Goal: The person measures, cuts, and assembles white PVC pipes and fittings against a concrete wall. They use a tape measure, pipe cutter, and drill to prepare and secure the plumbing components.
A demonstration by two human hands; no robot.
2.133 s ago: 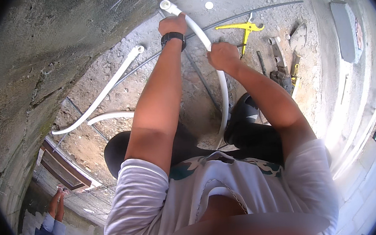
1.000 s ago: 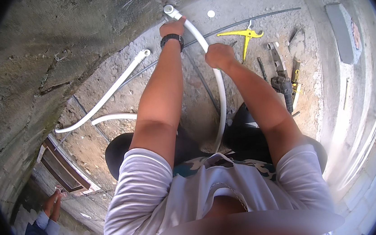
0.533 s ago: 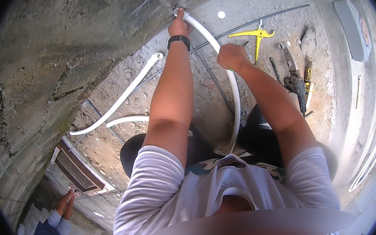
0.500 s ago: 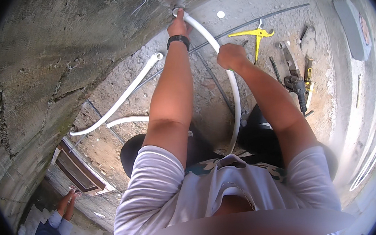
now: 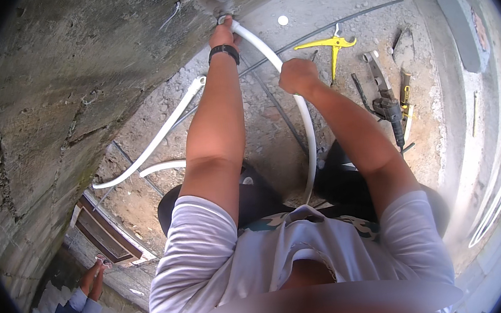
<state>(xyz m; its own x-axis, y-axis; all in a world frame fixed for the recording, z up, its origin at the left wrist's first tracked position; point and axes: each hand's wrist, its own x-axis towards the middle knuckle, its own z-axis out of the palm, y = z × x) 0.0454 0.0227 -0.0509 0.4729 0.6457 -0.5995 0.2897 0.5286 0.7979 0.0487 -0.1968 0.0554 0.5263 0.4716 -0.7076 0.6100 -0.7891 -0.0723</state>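
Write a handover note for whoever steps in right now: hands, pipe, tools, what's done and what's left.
Left hand: gripping the white pipe at its top end, against the hole in the concrete wall.
Right hand: closed on the same pipe lower down, where it bends.
Pipe's lower part runs down between the knees.
Yellow cutter and dark tools lie on the ground to the right.
Done: end at the hole. Left: apparently seating it; depth can't be seen.

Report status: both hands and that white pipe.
Left hand grips white pipe end at the concrete wall. Right hand closed on pipe mid-run. Yellow cutter lies apart on ground.
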